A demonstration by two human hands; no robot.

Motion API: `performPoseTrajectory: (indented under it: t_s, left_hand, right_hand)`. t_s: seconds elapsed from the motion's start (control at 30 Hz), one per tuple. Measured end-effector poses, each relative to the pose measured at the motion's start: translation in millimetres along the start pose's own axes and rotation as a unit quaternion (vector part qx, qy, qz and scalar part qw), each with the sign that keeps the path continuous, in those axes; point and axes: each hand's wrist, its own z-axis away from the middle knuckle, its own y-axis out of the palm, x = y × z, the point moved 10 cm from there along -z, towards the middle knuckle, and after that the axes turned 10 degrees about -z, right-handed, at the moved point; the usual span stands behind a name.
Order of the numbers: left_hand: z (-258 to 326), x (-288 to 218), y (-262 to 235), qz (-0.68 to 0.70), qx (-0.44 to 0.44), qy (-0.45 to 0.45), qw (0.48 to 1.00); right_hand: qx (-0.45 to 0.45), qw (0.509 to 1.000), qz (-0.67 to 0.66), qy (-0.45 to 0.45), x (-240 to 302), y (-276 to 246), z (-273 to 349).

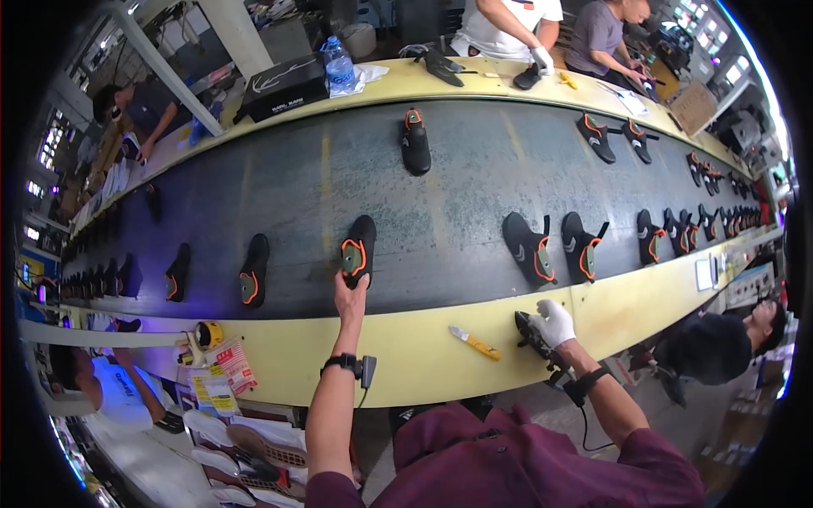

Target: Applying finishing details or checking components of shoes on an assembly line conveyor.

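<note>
Bare left hand (351, 284) is clamped on the heel end of a matte black shoe (361, 244) with orange edging and an olive inset, on the dark, mottled belt (466, 203); its forearm extends nearly straight. Right hand (556, 323), white-gloved, wrist angled inward, curls over a dark shoe (527, 332) on the smooth yellow tabletop (406, 364); grip cannot be told. A slim yellow-handled tool (475, 343) lies between them.

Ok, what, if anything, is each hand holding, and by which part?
Left hand: an orange-trimmed black sneaker, by its heel end. Gloved right hand: on a black, shoe-like item; whether and where the grip closes cannot be told.
</note>
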Motion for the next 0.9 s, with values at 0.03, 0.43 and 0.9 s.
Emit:
performPoseTrajectory:
  t_s: [0.03, 0.43, 0.9]
  left_hand:
    - [-13, 27, 0, -0.062, 0.012, -0.010, 0.998]
    - [146, -1, 49, -0.238, 0.163, 0.112, 0.951]
    - [265, -110, 130, -0.079, 0.344, 0.062, 0.933]
  right_hand:
    - [-0.003, 1.000, -0.005, -0.007, -5, 1, -19]
    - [0.026, 0.987, 0.028, 0.155, -72, 0, -203]
    - [0.268, 0.952, -0.118, 0.093, 86, 65, -48]
